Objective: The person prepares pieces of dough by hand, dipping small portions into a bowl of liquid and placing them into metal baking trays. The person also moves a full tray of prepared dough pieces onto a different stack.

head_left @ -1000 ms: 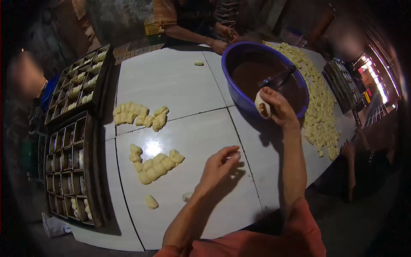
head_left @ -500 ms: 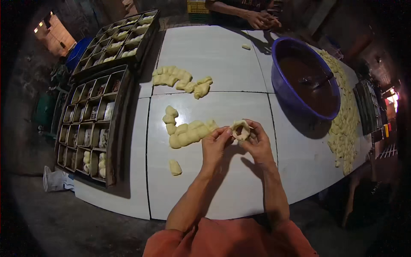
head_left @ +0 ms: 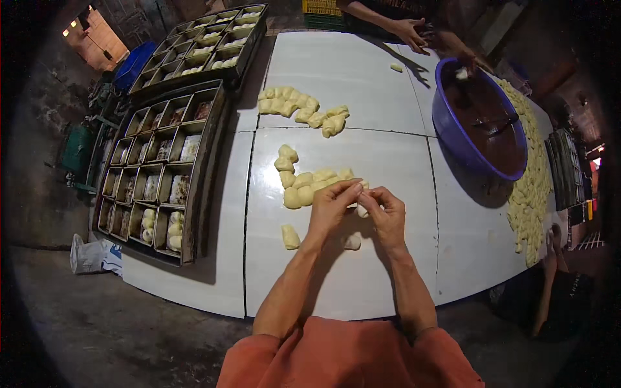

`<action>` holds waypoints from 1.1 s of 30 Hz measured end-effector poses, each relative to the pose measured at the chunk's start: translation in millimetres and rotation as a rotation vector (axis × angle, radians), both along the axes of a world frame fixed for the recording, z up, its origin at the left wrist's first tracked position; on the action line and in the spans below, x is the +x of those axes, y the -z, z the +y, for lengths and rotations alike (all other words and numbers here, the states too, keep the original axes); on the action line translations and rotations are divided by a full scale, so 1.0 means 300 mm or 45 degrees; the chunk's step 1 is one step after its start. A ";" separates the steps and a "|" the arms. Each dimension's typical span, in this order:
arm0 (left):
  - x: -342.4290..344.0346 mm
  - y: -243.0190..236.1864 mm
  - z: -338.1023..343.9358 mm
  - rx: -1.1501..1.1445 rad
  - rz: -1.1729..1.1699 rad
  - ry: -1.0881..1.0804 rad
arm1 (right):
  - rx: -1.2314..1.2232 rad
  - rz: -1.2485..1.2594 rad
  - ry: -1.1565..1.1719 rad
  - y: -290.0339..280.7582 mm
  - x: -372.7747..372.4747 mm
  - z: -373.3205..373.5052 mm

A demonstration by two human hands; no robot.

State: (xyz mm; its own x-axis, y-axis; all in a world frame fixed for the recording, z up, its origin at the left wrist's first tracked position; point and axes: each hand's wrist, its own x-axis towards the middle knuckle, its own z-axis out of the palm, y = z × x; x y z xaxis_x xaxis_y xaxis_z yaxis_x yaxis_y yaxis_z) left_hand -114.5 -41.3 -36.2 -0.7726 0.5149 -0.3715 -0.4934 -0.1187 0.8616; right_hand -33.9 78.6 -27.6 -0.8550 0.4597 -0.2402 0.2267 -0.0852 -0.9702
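Note:
Over the middle of the white table, my left hand and my right hand meet, closed on a small piece of dough. Thumbs and fingertips pinch its top; most of it is hidden by the fingers. Just below my hands lies a pale lump; I cannot tell surely what it is. A row of yellowish dough balls runs left from behind my left hand and bends away from me. Nearer to me on the left rests a single dough piece.
More dough balls lie farther off. At right stands a purple tub of brown filling, beside many small dough pieces. Metal baking pans line the left, some holding dough. A co-worker's hand is across the table; another person's arm is at right.
The opened dough cup with its dark hollow is now pinched together between my fingers. The pale lump has come into sight below. A co-worker's hand has reached into the tub. The view has shifted.

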 end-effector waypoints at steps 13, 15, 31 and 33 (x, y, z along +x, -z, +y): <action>-0.001 -0.025 -0.071 0.120 0.111 0.162 | 0.332 0.681 0.023 0.066 0.010 -0.040; 0.004 -0.018 -0.072 0.175 0.136 0.239 | 0.235 0.576 0.075 0.058 0.024 -0.070; 0.106 0.132 -0.106 0.084 -0.092 0.090 | 0.633 0.351 -0.305 0.038 0.146 -0.029; 0.121 0.118 -0.111 -0.297 0.188 0.099 | 0.575 0.235 -0.281 0.070 0.159 -0.018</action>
State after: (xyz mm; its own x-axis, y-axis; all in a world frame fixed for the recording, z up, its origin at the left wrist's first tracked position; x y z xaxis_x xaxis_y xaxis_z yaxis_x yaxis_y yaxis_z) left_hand -78.4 -74.7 -71.5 -0.7888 0.4883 -0.3734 -0.3605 0.1245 0.9244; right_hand 13.7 73.0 -48.7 -0.9523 0.2872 0.1034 0.0144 0.3805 -0.9247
